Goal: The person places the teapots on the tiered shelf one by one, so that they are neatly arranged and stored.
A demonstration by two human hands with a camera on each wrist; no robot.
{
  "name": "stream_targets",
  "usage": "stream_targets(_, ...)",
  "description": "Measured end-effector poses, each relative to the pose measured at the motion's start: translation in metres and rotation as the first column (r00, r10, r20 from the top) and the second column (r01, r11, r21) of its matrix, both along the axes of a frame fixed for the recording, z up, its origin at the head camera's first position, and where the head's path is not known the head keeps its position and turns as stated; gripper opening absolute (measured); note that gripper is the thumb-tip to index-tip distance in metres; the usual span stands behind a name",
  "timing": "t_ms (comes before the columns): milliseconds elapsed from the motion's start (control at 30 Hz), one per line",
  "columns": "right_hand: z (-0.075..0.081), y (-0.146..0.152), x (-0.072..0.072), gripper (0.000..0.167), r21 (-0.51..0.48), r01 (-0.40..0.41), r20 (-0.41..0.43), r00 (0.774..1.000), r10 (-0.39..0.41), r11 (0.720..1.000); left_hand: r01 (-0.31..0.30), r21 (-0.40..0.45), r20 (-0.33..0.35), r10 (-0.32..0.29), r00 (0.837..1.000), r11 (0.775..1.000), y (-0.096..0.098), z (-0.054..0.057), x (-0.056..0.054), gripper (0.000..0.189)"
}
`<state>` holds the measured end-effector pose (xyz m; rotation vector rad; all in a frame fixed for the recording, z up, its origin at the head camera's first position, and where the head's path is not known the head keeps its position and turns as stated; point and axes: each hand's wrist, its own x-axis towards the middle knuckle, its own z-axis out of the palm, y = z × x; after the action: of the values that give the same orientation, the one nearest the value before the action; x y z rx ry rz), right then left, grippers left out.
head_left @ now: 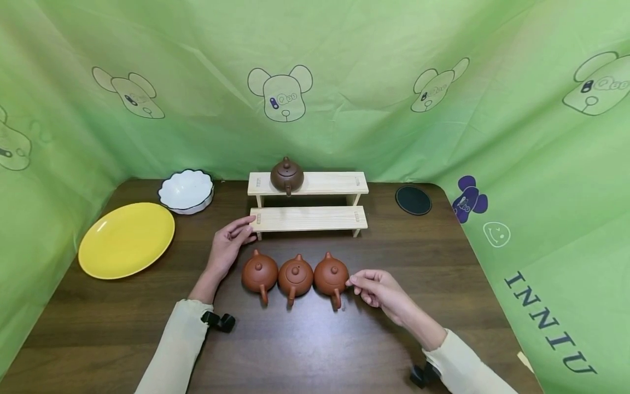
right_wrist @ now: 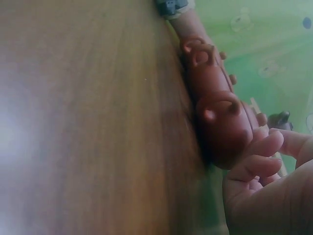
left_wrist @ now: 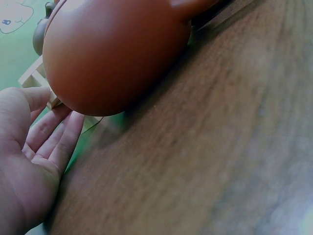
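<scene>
Three reddish-brown clay teapots, left (head_left: 259, 273), middle (head_left: 295, 276) and right (head_left: 331, 274), stand in a row on the table, handles toward me. My right hand (head_left: 381, 293) is beside the right teapot, its loosely bent fingertips at the pot's side; the right wrist view shows them close against the body. My left hand (head_left: 228, 243) touches the left end of the lower wooden step (head_left: 310, 219), thumb and fingers fairly straight. In the left wrist view, the left teapot (left_wrist: 117, 54) partly hides those fingertips. A darker brown teapot (head_left: 287, 176) sits on the upper wooden step (head_left: 327, 183).
To the left lie a yellow oval plate (head_left: 127, 241) and a white scalloped bowl (head_left: 187, 191). A dark round coaster (head_left: 413, 200) is at the back right of the wooden table (head_left: 295, 355). Green printed cloth (head_left: 354, 109) surrounds the back and sides.
</scene>
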<state>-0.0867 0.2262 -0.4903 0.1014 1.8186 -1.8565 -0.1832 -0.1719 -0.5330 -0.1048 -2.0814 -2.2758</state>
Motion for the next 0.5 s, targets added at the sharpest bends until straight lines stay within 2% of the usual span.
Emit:
stream_targets(200, -0.006, 0.0, 0.008, 0.03, 0.054, -0.055, -0.023, 0.998, 0.056, 0.997, -0.001, -0.013, 0.002, 0.001, 1.0, 1.0, 0.0, 0.001, 0.0, 0.037)
stream_targets(433, -0.011, -0.006, 0.017, 0.015, 0.05, -0.097, -0.025, 0.995, 0.099, 0.994, 0.001, 0.012, 0.0, -0.001, 1.0, 1.0, 0.0, 0.002, 0.001, 0.037)
stream_targets(500, -0.011, -0.008, 0.018, 0.018, 0.054, -0.112, -0.032, 0.993, 0.114, 0.992, 0.001, 0.014, -0.003, -0.001, 1.0, 1.0, 0.0, 0.002, 0.001, 0.037)
